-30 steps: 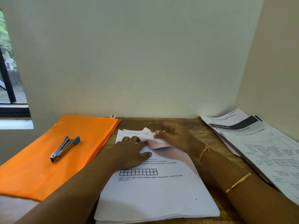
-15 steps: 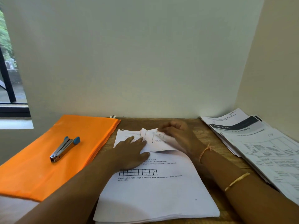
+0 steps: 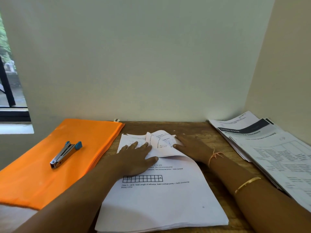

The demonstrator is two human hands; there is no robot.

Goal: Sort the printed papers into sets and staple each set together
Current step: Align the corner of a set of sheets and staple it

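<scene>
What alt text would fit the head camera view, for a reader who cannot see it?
Two hands work on a stack of printed papers on a wooden desk: the left hand presses on the top sheet, the right hand touches its curled-back corner. A stapler lies on an orange folder at left; more papers lie at right.

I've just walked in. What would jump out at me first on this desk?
The bright orange folder on the left, with a blue-tipped stapler lying on it. In the middle, the left hand lies flat on a stack of printed papers while the right hand touches the top sheet, folded back at its far end. Another pile of printed sheets sits at the right.
</scene>
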